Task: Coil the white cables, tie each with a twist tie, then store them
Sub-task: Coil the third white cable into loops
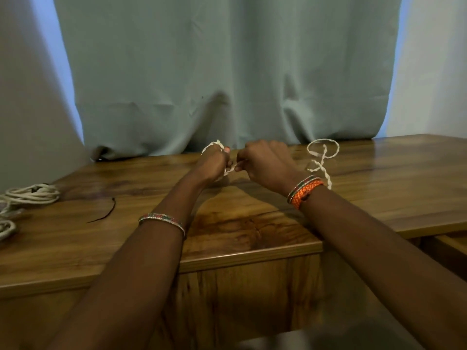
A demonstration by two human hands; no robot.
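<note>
Both hands work over the middle of the wooden table (252, 228). My left hand (213, 164) grips a small coil of white cable (214, 145), with loops sticking out above its fingers. My right hand (265, 161) is curled and pinches a short white strand (236, 166) that runs between the two hands. The cable's loose end (322, 157) curls in a loop on the table just right of my right wrist. A thin dark twist tie (106, 213) lies on the table at the left.
Coiled white cables (30, 194) lie at the table's left edge, another coil (6, 228) below them. A grey-green curtain (227, 72) hangs behind the table. A lower ledge (452, 243) shows at the right under the tabletop.
</note>
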